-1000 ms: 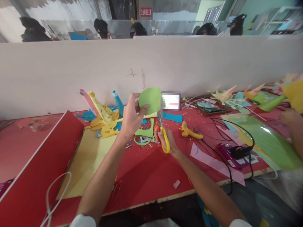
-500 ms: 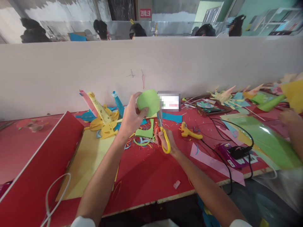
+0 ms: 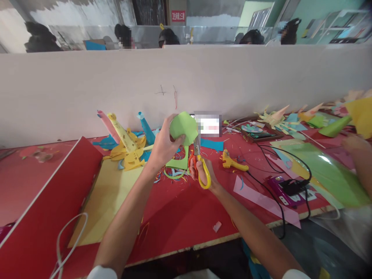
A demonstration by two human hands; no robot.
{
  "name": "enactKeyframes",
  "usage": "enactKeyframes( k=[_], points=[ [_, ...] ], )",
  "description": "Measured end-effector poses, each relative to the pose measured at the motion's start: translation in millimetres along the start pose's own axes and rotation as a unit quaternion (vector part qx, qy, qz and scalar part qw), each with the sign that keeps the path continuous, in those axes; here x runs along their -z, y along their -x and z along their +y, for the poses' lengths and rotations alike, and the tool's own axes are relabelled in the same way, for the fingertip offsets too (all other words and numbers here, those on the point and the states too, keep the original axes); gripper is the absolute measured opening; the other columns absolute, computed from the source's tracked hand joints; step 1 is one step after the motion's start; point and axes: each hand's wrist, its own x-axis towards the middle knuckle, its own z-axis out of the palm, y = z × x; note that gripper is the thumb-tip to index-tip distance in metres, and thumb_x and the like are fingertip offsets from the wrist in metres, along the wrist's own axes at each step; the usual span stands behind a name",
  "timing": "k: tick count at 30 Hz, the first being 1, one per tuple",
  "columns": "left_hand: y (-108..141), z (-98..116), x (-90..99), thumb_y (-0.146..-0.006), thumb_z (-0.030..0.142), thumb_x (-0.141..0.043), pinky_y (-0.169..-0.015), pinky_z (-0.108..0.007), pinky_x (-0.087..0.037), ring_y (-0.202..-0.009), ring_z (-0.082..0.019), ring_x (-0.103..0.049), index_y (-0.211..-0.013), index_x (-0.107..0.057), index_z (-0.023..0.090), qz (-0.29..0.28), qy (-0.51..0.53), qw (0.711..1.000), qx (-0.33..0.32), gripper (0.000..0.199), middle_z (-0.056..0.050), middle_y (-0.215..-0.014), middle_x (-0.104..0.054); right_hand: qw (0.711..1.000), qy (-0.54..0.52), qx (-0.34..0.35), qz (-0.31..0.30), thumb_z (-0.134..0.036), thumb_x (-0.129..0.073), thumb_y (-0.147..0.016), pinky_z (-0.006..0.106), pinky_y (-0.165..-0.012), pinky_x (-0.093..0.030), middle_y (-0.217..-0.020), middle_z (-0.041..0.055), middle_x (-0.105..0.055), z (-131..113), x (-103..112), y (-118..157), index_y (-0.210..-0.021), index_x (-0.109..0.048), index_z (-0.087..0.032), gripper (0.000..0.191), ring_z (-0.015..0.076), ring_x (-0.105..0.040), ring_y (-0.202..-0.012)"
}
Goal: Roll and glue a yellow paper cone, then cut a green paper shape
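Observation:
Pinched between the thumb and fingers of my left hand (image 3: 166,144) is a rounded piece of green paper (image 3: 184,127), raised above the red table (image 3: 180,217). My right hand (image 3: 205,172) grips scissors (image 3: 204,170) with one yellow and one orange-red handle loop. The scissor blades point up along the right edge of the green paper. Below the hands lie a green paper offcut (image 3: 182,159) and thin coloured scraps (image 3: 174,174).
Paper cone figures (image 3: 123,133) and yellow sheets (image 3: 113,197) lie left. A yellow glue gun (image 3: 235,162), pink strip (image 3: 266,201), purple power strip (image 3: 286,192) and black cables are right. Another person's hand (image 3: 356,145) is at far right, below a white partition (image 3: 116,81).
My left hand and the green paper have shifted slightly right and the paper has turned a little. The scissor blades now look more upright beside it.

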Motion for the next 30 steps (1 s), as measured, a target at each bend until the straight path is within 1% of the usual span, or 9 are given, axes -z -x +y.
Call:
enactKeyframes(
  k=[4,7,10,13,18,21,25,30],
  points=[
    [2.6,4.6,-3.4,-0.08,0.014,-0.078,-0.062,-0.033,-0.062,-0.065,-0.018,-0.069,-0.147,-0.056,0.03,-0.021,-0.026,0.999,0.012,0.072,-0.003,-0.099,-0.068,0.999,-0.024,0.019,0.019,-0.094,-0.046,-0.088,0.025,-0.042,-0.038,-0.051,-0.0045,-0.049,0.5,-0.9,-1.0,-0.074,-0.052,-0.024,0.072,0.0116,-0.049,-0.04],
    [3.4,6.9,-5.3,-0.083,0.018,-0.076,-0.058,-0.031,-0.058,-0.06,-0.015,-0.067,-0.15,-0.053,0.03,-0.026,-0.057,0.998,0.017,0.072,-0.005,-0.106,-0.069,0.999,-0.034,0.016,0.019,-0.092,-0.048,-0.089,0.025,-0.041,-0.038,-0.05,-0.0044,-0.05,-1.4,-1.1,-1.2,-0.073,-0.053,-0.023,0.071,0.0112,-0.048,-0.038],
    [4.0,6.7,-7.0,-0.082,0.017,-0.077,-0.063,-0.032,-0.059,-0.064,-0.015,-0.066,-0.149,-0.054,0.03,-0.016,-0.059,0.998,0.001,0.072,-0.005,-0.109,-0.069,0.999,-0.044,0.01,0.021,-0.092,-0.051,-0.087,0.024,-0.04,-0.038,-0.049,-0.0042,-0.05,-5.8,-2.1,-0.8,-0.072,-0.053,-0.023,0.071,0.0107,-0.048,-0.038],
    [5.6,7.2,-10.0,-0.084,0.017,-0.075,-0.066,-0.033,-0.06,-0.069,-0.016,-0.066,-0.149,-0.052,0.03,-0.008,-0.086,0.996,-0.012,0.071,-0.004,-0.105,-0.068,0.998,-0.057,-0.003,0.028,-0.095,-0.052,-0.084,0.023,-0.038,-0.038,-0.048,-0.0038,-0.051,-9.2,-5.4,-0.2,-0.071,-0.054,-0.022,0.074,0.0106,-0.049,-0.036],
    [10.3,13.1,-18.9,-0.086,0.018,-0.072,-0.068,-0.036,-0.058,-0.064,-0.014,-0.058,-0.15,-0.049,0.027,0.003,-0.16,0.987,0.007,0.068,-0.004,-0.1,-0.068,0.996,-0.084,-0.013,0.041,-0.098,-0.048,-0.082,0.023,-0.035,-0.038,-0.044,-0.0043,-0.05,-9.4,-14.9,1.1,-0.07,-0.053,-0.023,0.076,0.0105,-0.046,-0.033],
    [13.0,14.6,-24.2,-0.087,0.018,-0.071,-0.068,-0.036,-0.055,-0.062,-0.013,-0.053,-0.151,-0.048,0.025,0.01,-0.171,0.985,0.019,0.069,-0.003,-0.098,-0.067,0.993,-0.101,-0.023,0.047,-0.099,-0.049,-0.081,0.023,-0.034,-0.036,-0.042,-0.0053,-0.047,-10.4,-20.2,2.0,-0.07,-0.052,-0.023,0.076,0.0097,-0.043,-0.031],
    [14.7,11.6,-29.2,-0.088,0.018,-0.07,-0.072,-0.035,-0.054,-0.068,-0.014,-0.056,-0.15,-0.048,0.025,0.014,-0.161,0.987,0.021,0.066,-0.005,-0.104,-0.07,0.991,-0.119,-0.036,0.056,-0.098,-0.051,-0.081,0.023,-0.033,-0.036,-0.042,-0.0052,-0.047,-10.5,-24.8,4.2,-0.068,-0.051,-0.023,0.076,0.0096,-0.043,-0.031],
    [14.3,7.6,-33.1,-0.085,0.019,-0.072,-0.082,-0.039,-0.056,-0.087,-0.02,-0.064,-0.146,-0.049,0.023,0.025,-0.137,0.99,0.014,0.065,-0.011,-0.124,-0.069,0.99,-0.119,-0.06,0.047,-0.096,-0.053,-0.082,0.023,-0.032,-0.035,-0.043,-0.0046,-0.047,-7.6,-26.8,7.5,-0.066,-0.049,-0.024,0.074,0.0106,-0.045,-0.031]
  ],
)
